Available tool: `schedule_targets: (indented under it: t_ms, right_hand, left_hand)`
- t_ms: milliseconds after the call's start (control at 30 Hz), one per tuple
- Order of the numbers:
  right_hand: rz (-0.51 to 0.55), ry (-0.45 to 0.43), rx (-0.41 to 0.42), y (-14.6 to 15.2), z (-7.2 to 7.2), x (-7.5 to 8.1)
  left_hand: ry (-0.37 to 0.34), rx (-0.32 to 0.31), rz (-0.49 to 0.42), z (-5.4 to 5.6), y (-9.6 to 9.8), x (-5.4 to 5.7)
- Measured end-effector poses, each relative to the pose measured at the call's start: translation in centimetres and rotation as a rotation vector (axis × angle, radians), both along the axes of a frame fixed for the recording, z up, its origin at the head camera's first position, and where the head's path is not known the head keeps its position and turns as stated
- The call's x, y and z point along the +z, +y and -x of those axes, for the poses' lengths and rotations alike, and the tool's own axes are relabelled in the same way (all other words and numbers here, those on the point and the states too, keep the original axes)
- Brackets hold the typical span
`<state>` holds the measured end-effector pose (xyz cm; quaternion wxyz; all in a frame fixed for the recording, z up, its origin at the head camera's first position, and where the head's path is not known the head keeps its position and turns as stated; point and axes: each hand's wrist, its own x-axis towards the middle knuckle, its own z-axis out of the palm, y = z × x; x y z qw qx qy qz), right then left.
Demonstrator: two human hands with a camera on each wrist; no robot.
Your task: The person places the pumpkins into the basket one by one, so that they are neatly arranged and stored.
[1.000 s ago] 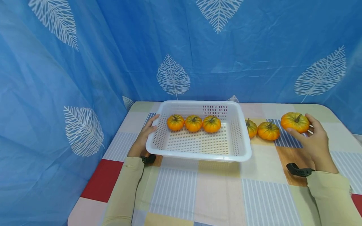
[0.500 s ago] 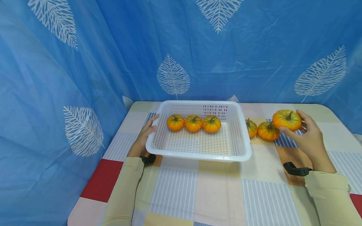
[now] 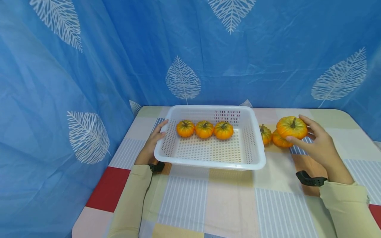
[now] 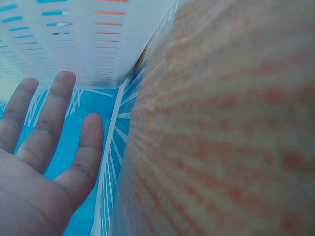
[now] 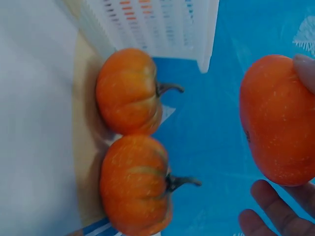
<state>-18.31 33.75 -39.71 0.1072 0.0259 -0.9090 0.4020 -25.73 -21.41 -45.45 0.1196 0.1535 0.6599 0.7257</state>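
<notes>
My right hand (image 3: 321, 145) holds a small orange pumpkin (image 3: 291, 128) by its sides, thumb on the near side and fingers on the far side, stem up, off the table. In the head view it overlaps a second pumpkin (image 3: 280, 140) on the table. Beside that one, against the basket's right side, sits another pumpkin (image 3: 266, 135). Three more, a left (image 3: 185, 128), a middle (image 3: 204, 129) and a right pumpkin (image 3: 223, 130), stand in a row inside the white plastic basket (image 3: 208, 162). With its fingers extended, my left hand (image 3: 149, 145) touches the basket's left side.
A patchwork-patterned tablecloth (image 3: 220, 205) covers the table. Blue curtains (image 3: 134, 59) with white leaf prints hang behind and to the left. Each wrist wears a black band, the right one (image 3: 311, 179) close above the table.
My right hand has carried its pumpkin leftward, from the right of the two table pumpkins to partly over the nearer one. My left hand and the basket have stayed put.
</notes>
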Motion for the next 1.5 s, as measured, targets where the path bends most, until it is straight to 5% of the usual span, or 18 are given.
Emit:
schedule_targets:
  t_ms: [367,667,933,1500]
  right_hand:
    - [-0.022,0.086,0.204,-1.2,-0.2,1.2]
    - [-0.018,0.027,0.294,-2.1,-0.1,2.2]
    - [-0.043,0.076,0.417,-2.9,0.7,3.0]
    - [-0.185,-0.002,0.597,-7.2,2.3,7.2]
  left_hand:
    - [-0.029,0.017,0.013,0.1,0.2,0.2]
    - [-0.043,0.034,0.018,-0.2,0.3,0.3]
    - [-0.045,0.033,0.006,-0.2,0.3,0.3]
    - [-0.064,0.052,0.027,-0.1,0.3,0.2]
